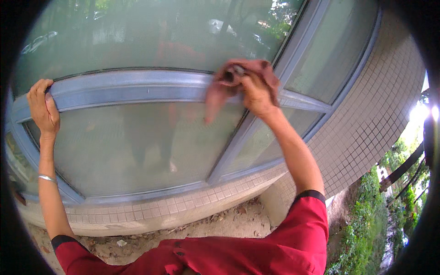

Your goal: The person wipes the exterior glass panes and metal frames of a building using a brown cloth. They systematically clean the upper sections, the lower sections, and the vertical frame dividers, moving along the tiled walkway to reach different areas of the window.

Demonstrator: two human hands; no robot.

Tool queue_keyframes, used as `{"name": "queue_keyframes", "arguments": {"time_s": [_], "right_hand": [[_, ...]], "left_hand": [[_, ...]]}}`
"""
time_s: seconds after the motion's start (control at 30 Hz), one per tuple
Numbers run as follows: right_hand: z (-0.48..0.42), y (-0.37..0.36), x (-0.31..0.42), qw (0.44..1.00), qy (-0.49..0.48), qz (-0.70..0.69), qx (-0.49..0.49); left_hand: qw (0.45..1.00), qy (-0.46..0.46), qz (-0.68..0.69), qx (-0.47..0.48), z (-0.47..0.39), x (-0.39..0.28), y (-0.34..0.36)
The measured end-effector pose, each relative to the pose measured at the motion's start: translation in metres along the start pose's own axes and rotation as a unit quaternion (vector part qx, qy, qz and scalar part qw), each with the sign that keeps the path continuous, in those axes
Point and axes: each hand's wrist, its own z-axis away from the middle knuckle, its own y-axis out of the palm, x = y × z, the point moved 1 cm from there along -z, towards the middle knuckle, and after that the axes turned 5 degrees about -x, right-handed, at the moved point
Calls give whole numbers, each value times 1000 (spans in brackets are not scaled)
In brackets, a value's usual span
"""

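Observation:
A reddish-brown cloth (228,91) is bunched in my right hand (258,94), dark spots on it and one end hanging down, slightly blurred. The hand presses it near the corner where the horizontal metal rail (147,91) meets the slanting upright frame bar (295,51). At the far left my left hand (44,105) rests on the same rail, fingers over its upper edge, holding no loose thing. Above the rail is a large glass pane (137,37) with reflections of trees. The lower glass pane (137,147) looks hazy and mirrors a standing figure.
Beneath the window runs a tiled sill (144,213), with dirt and dry leaves on the ground (220,227) below. A tiled wall (364,113) curves away on the right, beyond narrower side panes (330,51). Green shrubs (361,213) grow at the lower right.

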Motion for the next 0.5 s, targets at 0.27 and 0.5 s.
{"name": "queue_keyframes", "arguments": {"time_s": [0.27, 0.5], "right_hand": [[-83, -118, -133, 941, 10, 318, -117], [12, -24, -63, 980, 73, 91, -159]], "left_hand": [[1000, 16, -10, -12, -2, -13, 3], [999, -2, -25, -27, -5, -22, -3]]}}
